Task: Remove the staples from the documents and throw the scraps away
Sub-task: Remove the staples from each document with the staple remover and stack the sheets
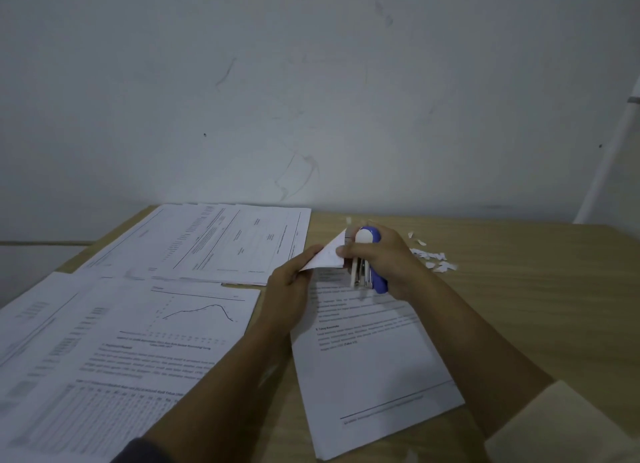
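A stapled document [370,369] lies on the wooden table in front of me, its top corner [329,254] folded up. My left hand [289,289] pinches that lifted corner from the left. My right hand [384,258] grips a blue and white stapler [369,265], held upright with its metal end against the folded corner. The staple itself is hidden behind the stapler and my fingers. Small torn paper scraps [433,258] lie scattered on the table just right of my right hand.
Other printed sheets cover the left of the table: a page with a line graph [194,320], tables at the far left [52,341], and a stack [225,240] near the wall. Bare table [536,289] spreads right. A white pipe [609,157] leans against the wall.
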